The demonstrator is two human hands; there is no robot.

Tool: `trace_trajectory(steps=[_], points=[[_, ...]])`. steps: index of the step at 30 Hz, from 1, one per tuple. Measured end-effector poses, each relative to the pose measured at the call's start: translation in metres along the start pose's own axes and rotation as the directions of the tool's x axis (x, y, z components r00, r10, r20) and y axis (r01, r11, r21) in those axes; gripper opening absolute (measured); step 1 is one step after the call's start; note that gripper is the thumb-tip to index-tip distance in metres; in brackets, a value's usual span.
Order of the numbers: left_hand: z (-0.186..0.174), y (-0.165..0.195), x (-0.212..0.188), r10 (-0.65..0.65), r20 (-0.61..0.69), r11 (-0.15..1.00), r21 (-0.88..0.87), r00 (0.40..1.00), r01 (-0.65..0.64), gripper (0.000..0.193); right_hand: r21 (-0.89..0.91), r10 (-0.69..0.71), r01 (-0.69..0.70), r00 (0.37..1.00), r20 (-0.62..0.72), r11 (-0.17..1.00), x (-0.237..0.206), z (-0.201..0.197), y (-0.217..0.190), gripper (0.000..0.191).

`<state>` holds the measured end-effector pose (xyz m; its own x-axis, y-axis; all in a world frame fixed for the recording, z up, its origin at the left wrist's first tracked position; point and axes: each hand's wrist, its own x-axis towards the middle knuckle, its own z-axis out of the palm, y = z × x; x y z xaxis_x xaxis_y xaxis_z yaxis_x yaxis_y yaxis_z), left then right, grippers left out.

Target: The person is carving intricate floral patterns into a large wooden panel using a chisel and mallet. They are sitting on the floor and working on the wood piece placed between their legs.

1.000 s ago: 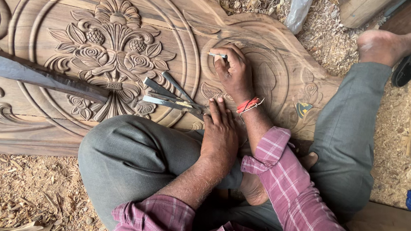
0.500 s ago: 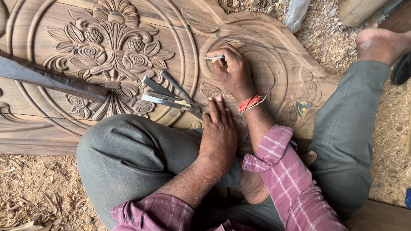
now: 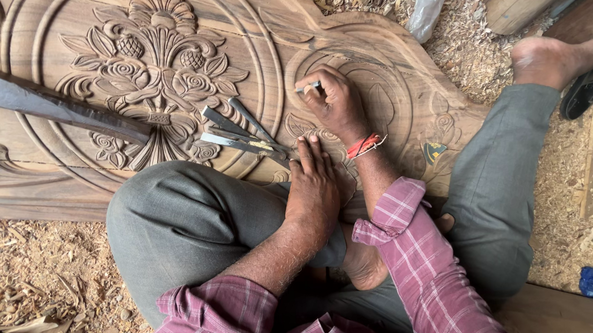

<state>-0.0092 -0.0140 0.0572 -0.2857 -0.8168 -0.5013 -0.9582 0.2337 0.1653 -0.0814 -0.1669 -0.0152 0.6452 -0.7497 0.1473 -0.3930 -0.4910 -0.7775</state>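
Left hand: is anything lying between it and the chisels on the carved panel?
Nothing visible. The left hand lies flat on the carved panel, its fingertips right at the near ends of the chisels. The right hand works apart, holding a small tool.

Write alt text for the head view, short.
Seated person's right hand holds a thin tool against a carved wooden panel; the left hand rests flat on it beside loose chisels. Wood shavings cover the ground.

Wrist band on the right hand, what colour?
Red-orange thread band on the right hand, clearest in the head view.
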Motion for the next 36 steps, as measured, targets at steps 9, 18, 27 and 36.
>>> trace_trajectory(steps=[9, 18, 27, 36], points=[[0.002, 0.001, 0.001, -0.011, -0.009, 1.0, 0.008, 1.0, 0.011, 0.065, 0.024, -0.033, 0.033, 0.999, 0.027, 0.999, -0.004, -0.007, 0.0, 0.009], [0.005, 0.001, 0.003, -0.01, -0.011, 1.0, 0.008, 1.0, 0.01, 0.063, 0.019, -0.038, 0.037, 0.998, 0.055, 0.999, -0.007, -0.012, 0.002, 0.005], [0.004, 0.0, 0.0, -0.007, -0.034, 1.0, 0.012, 0.999, 0.008, 0.062, 0.072, 0.018, -0.016, 0.999, -0.035, 0.997, -0.005, -0.002, 0.0, 0.013], [0.005, 0.0, 0.001, -0.031, -0.012, 1.0, -0.006, 0.999, 0.031, 0.065, 0.046, -0.002, 0.013, 0.974, -0.224, 0.999, -0.005, 0.018, -0.005, 0.014]])
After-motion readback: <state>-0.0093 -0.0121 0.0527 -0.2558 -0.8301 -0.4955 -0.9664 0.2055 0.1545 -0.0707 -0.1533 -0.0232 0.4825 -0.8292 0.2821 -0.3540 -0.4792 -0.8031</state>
